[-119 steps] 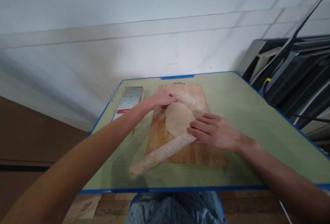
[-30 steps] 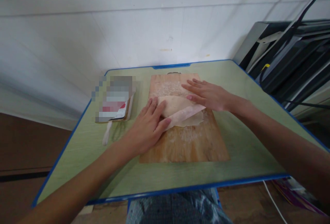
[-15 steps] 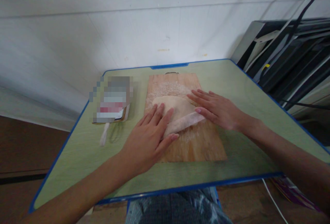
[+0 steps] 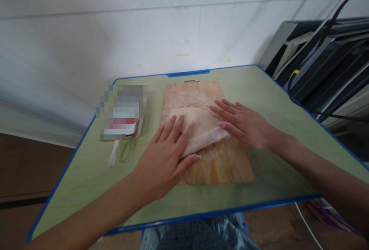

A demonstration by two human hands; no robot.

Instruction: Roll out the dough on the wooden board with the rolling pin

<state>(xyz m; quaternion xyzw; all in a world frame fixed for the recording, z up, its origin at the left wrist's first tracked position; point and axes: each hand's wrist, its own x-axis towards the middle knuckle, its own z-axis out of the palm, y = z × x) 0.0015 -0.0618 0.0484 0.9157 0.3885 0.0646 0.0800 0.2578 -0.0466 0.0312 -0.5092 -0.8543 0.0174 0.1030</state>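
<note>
A pale sheet of dough [image 4: 197, 117] lies on a floured wooden cutting board [image 4: 225, 169]. Its near edge forms a lighter, roll-like strip [image 4: 206, 138] slanting up to the right; whether anything is inside that strip is hidden. My left hand [image 4: 164, 154] rests flat over the dough's left side, fingers apart, its thumb by the strip's lower end. On the right side, my right hand [image 4: 245, 125] lies with its fingers stretched out over the dough's right edge, thumb against the strip's upper end. Both hands cover parts of the dough.
The board sits on a green table [image 4: 276, 173] with a blue rim. Left of it lies a pixelated phone-like object [image 4: 123, 115] with a white tassel [image 4: 113, 154]. A white wall [image 4: 161, 38] stands behind, and dark panels [image 4: 325, 58] with cables lean at the right.
The view has shifted slightly. Both hands stay on the dough in nearly the same places, and the dough looks almost unchanged.
</note>
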